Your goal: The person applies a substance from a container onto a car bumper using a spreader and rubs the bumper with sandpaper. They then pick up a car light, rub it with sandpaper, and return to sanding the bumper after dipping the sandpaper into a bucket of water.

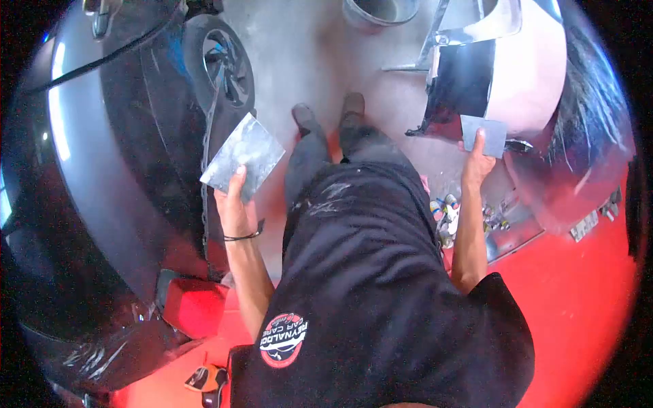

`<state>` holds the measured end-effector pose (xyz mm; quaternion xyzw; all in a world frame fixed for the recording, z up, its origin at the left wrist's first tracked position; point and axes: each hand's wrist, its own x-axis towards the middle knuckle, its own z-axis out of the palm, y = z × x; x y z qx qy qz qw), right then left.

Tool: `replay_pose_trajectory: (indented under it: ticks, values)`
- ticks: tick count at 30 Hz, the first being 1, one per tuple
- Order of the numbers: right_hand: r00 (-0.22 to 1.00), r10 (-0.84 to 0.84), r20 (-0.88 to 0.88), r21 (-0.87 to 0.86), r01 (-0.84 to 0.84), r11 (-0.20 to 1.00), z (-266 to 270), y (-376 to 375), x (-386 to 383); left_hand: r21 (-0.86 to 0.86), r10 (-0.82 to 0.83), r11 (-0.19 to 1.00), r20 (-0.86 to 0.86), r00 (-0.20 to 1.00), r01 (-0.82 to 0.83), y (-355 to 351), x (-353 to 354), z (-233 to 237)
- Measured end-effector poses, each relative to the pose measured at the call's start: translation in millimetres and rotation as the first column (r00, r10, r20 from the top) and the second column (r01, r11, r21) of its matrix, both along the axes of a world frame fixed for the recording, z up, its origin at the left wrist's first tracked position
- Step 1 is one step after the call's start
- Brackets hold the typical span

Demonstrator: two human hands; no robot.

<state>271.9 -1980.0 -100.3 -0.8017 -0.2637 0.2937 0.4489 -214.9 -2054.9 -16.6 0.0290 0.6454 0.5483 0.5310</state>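
On the left, my left hand (235, 202) grips a larger grey sheet (246, 155) with pale smudges, thumb on top and fingers hidden beneath. The sheet is tilted, close to a car wheel (223, 62). My right hand (478, 163) pinches a smaller, plain grey sheet (484, 134) between thumb and hidden fingers. That smaller sheet overlaps the lower edge of a white and black car panel (524, 75) in view. The two hands are wide apart, one on each side of my body.
A dark car body (102, 136) fills the left side. A bucket (382, 10) stands at the top. Plastic sheeting (592, 115) hangs at the right. Several small containers (449, 214) lie near my right forearm. An orange and black tool (206, 379) lies at the lower left.
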Motion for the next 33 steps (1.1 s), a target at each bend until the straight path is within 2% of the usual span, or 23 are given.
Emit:
replay_pose_trajectory:
  ticks: [1,3,5,8,13,15,17,19,21,25,26,29,33]
  values:
    - [1.0,0.002,-0.004,-0.015,-0.002,1.0,-5,-3,3,-0.028,0.022,0.999,-0.028,0.999,-0.022,-3,2,-3]
    - [0.988,0.061,0.14,-0.008,-0.061,0.998,-13,-4,7,-0.063,0.049,0.997,-0.055,0.997,-0.052,-1,9,-6]
    - [0.989,0.071,0.132,-0.028,-0.068,0.997,-18,-6,5,-0.041,0.124,0.991,0.002,0.992,-0.124,7,14,-6]
    - [0.991,0.06,0.12,-0.055,-0.054,0.997,-24,-19,-2,-0.025,0.144,0.989,-0.02,0.989,-0.145,25,26,-7]
    - [0.99,0.047,0.131,0.01,-0.049,0.999,0,-5,-22,0.065,0.043,0.997,-0.106,0.993,-0.036,65,40,9]
    - [0.985,0.097,0.141,-0.135,-0.078,0.988,-2,-11,-14,0.055,-0.002,0.998,-0.143,0.99,0.01,71,37,9]
    - [1.0,0.005,0.0,-0.038,-0.005,0.999,10,-7,-22,0.059,-0.064,0.995,-0.235,0.97,0.08,77,40,-1]
    - [0.985,-0.011,-0.171,0.072,0.023,0.997,-17,-16,-14,-0.056,-0.103,0.994,-0.174,0.979,0.094,88,51,6]
    - [0.966,-0.069,-0.249,0.101,0.097,0.99,-3,-11,-32,-0.059,-0.155,0.987,-0.17,0.973,0.147,87,45,-9]
    - [0.962,-0.105,-0.254,0.165,0.15,0.975,5,8,-53,-0.041,-0.3,0.954,-0.13,0.945,0.298,117,41,-25]
    - [0.952,-0.148,-0.269,0.088,0.177,0.98,9,14,-56,-0.058,-0.349,0.937,-0.09,0.933,0.345,128,31,-36]
    - [0.94,-0.218,-0.264,0.017,0.231,0.973,22,35,-74,-0.034,-0.455,0.89,-0.111,0.883,0.454,187,24,-41]
    - [0.923,-0.341,-0.176,0.089,0.36,0.929,20,49,-94,0.091,-0.63,0.763,-0.115,0.768,0.639,270,-11,-51]
